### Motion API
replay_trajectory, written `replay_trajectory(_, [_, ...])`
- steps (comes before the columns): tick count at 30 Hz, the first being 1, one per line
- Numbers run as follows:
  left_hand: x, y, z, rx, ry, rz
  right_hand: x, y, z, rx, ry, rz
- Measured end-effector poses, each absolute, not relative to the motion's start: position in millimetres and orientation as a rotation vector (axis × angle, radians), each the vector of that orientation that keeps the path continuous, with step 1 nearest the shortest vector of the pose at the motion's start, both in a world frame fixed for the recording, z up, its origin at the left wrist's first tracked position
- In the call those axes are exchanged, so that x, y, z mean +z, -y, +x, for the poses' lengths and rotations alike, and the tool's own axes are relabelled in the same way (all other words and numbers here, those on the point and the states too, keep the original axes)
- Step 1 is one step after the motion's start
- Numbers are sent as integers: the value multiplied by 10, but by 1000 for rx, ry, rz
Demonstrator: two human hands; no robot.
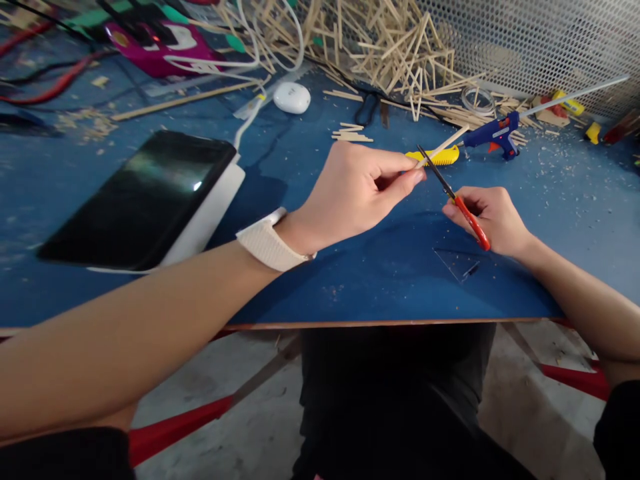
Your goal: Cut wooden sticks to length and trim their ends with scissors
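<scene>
Between thumb and forefinger, my left hand (pixel 360 190) pinches the near end of a thin wooden stick (pixel 447 141). The stick slants up and to the right over the blue table. My right hand (pixel 493 217) is closed round the red handle of a small cutting tool with dark jaws, seemingly pliers or snips (pixel 467 217). Its jaws meet the stick just beyond my left fingertips; whether they bite into it I cannot tell. Behind the fingertips lies a yellow utility knife (pixel 443 157), partly hidden. A blue glue gun (pixel 495 135) with a long glue stick lies right of it.
Many loose wooden sticks (pixel 380 47) are heaped at the back by a perforated metal panel (pixel 540 40). Several short cut pieces (pixel 353 133) lie nearer. At left are a tablet (pixel 145 200), a white earbud case (pixel 292 98) and a magenta power strip (pixel 160 43). A clear set square (pixel 455 263) lies near the front edge.
</scene>
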State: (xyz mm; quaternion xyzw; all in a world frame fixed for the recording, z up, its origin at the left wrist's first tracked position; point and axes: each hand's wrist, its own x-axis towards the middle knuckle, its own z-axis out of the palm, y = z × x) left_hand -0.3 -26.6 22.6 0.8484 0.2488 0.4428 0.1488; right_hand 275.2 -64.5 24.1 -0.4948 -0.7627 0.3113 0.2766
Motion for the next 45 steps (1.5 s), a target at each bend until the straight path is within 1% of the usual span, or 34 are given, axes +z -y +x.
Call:
replay_trajectory(4, [179, 235, 0, 1357, -760, 2560, 236, 645, 2746, 855, 2039, -1333])
replay_trajectory(14, [157, 284, 26, 1214, -929, 2485, 209, 638, 2753, 1130, 1890, -1270])
replay_trajectory(20, [127, 294, 44, 1298, -736, 2550, 242, 655, 2805, 1226, 1969, -1141])
replay_trajectory(24, [115, 300, 53, 1316, -693, 2570, 196, 631, 2892, 1266, 2072, -1024])
replay_trajectory(29, [125, 318, 63, 1308, -653, 2595, 168, 603, 2919, 1283, 2077, -929])
replay_trajectory(35, [139, 343, 73, 1300, -697, 2594, 201, 653, 2840, 1268, 2049, -965])
replay_trajectory(45, [165, 342, 55, 1241, -681, 2607, 196, 657, 2740, 1071, 2088, -1050])
